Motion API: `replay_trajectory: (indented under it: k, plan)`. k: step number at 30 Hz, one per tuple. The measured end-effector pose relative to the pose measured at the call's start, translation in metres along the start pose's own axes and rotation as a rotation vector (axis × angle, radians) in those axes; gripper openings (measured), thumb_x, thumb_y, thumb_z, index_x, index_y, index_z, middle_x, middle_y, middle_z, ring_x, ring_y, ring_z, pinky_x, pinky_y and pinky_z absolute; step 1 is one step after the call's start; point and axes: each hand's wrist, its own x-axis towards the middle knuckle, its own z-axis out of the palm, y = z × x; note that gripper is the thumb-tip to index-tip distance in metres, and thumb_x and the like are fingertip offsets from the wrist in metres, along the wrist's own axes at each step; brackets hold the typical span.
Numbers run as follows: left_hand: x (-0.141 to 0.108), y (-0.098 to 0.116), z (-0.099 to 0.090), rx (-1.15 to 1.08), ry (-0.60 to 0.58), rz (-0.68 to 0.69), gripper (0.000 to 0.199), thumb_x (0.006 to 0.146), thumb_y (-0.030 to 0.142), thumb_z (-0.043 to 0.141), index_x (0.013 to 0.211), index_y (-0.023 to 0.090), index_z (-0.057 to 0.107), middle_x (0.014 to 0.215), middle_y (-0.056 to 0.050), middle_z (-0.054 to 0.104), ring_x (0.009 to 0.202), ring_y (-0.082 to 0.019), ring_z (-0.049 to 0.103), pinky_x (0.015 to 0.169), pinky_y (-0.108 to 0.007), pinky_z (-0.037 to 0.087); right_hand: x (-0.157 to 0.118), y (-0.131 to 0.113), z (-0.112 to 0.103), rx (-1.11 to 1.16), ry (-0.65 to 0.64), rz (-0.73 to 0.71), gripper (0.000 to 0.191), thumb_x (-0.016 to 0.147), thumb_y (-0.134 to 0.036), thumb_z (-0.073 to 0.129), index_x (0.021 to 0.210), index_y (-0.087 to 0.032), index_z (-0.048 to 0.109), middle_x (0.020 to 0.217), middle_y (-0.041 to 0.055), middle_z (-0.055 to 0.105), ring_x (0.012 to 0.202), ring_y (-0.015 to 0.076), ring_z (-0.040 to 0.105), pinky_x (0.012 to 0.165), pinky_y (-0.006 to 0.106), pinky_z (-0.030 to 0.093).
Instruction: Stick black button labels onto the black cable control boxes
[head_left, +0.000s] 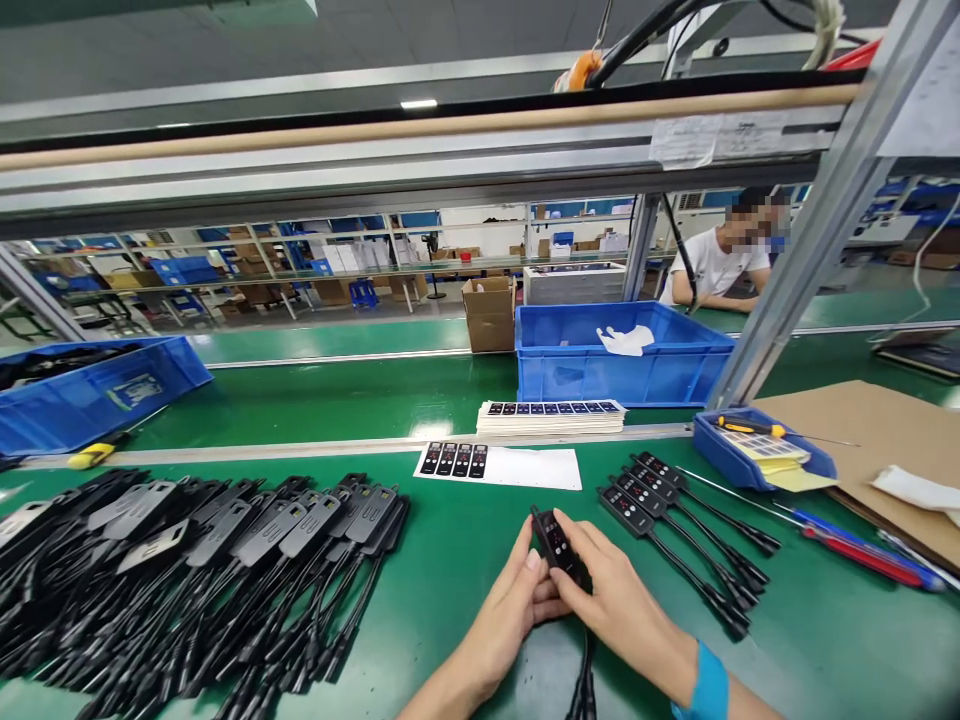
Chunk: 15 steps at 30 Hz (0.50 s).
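Observation:
Both hands are around one black control box with cables (556,545), its labelled face up and its cables hanging toward me. My left hand (517,595) grips it from the left side and below. On the right, my right hand (600,575) presses thumb and fingers along its face and edge. Beyond the hands lies a white label sheet (532,467) with several black labels at its left end. Several labelled control boxes (637,490) rest in a row to the right, cables toward me. A large pile of unlabelled control boxes (277,530) covers the left side.
Behind the sheet stands a stack of label sheets (551,418), then a blue bin (622,360). A small blue tray (765,450) holds a screwdriver (750,426). Pens (862,550) lie at right. Another blue bin (105,395) and a yellow cutter (91,456) are left. A person (720,255) sits beyond.

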Motion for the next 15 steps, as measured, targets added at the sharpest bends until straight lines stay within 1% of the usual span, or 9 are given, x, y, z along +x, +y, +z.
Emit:
replay_trajectory:
  k: [2, 4, 7, 9, 10, 12, 14, 15]
  plan:
    - [0.002, 0.002, -0.004, 0.071, 0.064, 0.004, 0.104, 0.079, 0.066, 0.061, 0.152, 0.014, 0.007, 0.135, -0.023, 0.053, 0.114, -0.03, 0.059, 0.1, -0.048, 0.042, 0.005, 0.006, -0.008, -0.139, 0.027, 0.028, 0.05, 0.092, -0.023, 0.04, 0.14, -0.012, 0.041, 0.124, 0.0133, 0.054, 0.113, 0.0222, 0.054, 0.098, 0.036, 0.049]
    - [0.005, 0.003, -0.009, 0.137, 0.137, 0.014, 0.106, 0.075, 0.07, 0.061, 0.15, 0.012, 0.015, 0.134, -0.025, 0.053, 0.111, -0.031, 0.06, 0.097, -0.048, 0.044, 0.008, 0.011, -0.015, -0.329, 0.029, 0.09, 0.047, 0.091, -0.019, 0.04, 0.136, -0.009, 0.046, 0.118, 0.0139, 0.055, 0.108, 0.023, 0.056, 0.094, 0.036, 0.051]
    - [0.01, 0.004, -0.015, 0.186, 0.203, 0.048, 0.099, 0.075, 0.071, 0.06, 0.146, 0.011, 0.026, 0.127, -0.024, 0.058, 0.103, -0.029, 0.062, 0.089, -0.045, 0.048, 0.01, 0.018, -0.023, -0.531, 0.028, 0.172, 0.048, 0.086, -0.011, 0.042, 0.133, -0.003, 0.05, 0.113, 0.018, 0.056, 0.104, 0.0299, 0.057, 0.09, 0.043, 0.051]
    - [0.012, 0.004, -0.018, 0.194, 0.219, 0.067, 0.092, 0.077, 0.07, 0.059, 0.144, 0.012, 0.032, 0.123, -0.023, 0.06, 0.099, -0.027, 0.063, 0.084, -0.042, 0.049, 0.01, 0.021, -0.026, -0.581, 0.047, 0.191, 0.052, 0.082, -0.006, 0.043, 0.133, 0.0, 0.05, 0.111, 0.0209, 0.057, 0.104, 0.0352, 0.056, 0.089, 0.05, 0.049]
    - [0.013, 0.004, -0.019, 0.198, 0.221, 0.071, 0.089, 0.078, 0.069, 0.059, 0.142, 0.012, 0.035, 0.122, -0.022, 0.061, 0.097, -0.026, 0.063, 0.083, -0.041, 0.05, 0.01, 0.023, -0.028, -0.606, 0.054, 0.195, 0.054, 0.08, -0.004, 0.043, 0.133, 0.0, 0.049, 0.111, 0.0213, 0.057, 0.104, 0.0366, 0.055, 0.088, 0.051, 0.049]
    - [0.014, 0.004, -0.02, 0.21, 0.214, 0.067, 0.084, 0.078, 0.069, 0.059, 0.138, 0.013, 0.041, 0.121, -0.02, 0.061, 0.094, -0.025, 0.063, 0.08, -0.039, 0.051, 0.011, 0.026, -0.032, -0.632, 0.05, 0.209, 0.059, 0.078, -0.002, 0.045, 0.137, -0.003, 0.047, 0.114, 0.0213, 0.056, 0.106, 0.0372, 0.053, 0.086, 0.051, 0.049]
    - [0.014, 0.004, -0.02, 0.224, 0.199, 0.055, 0.081, 0.076, 0.069, 0.061, 0.133, 0.013, 0.048, 0.118, -0.019, 0.063, 0.091, -0.023, 0.063, 0.076, -0.036, 0.051, 0.014, 0.031, -0.037, -0.585, 0.009, 0.238, 0.064, 0.079, -0.009, 0.049, 0.142, -0.008, 0.04, 0.125, 0.0212, 0.051, 0.116, 0.0366, 0.049, 0.09, 0.049, 0.048]
    - [0.015, 0.005, -0.02, 0.232, 0.192, 0.05, 0.08, 0.075, 0.07, 0.061, 0.131, 0.013, 0.05, 0.117, -0.019, 0.063, 0.09, -0.023, 0.063, 0.075, -0.035, 0.051, 0.017, 0.034, -0.041, -0.542, -0.017, 0.251, 0.065, 0.081, -0.016, 0.051, 0.145, -0.01, 0.036, 0.133, 0.0209, 0.047, 0.124, 0.0361, 0.044, 0.095, 0.049, 0.046]
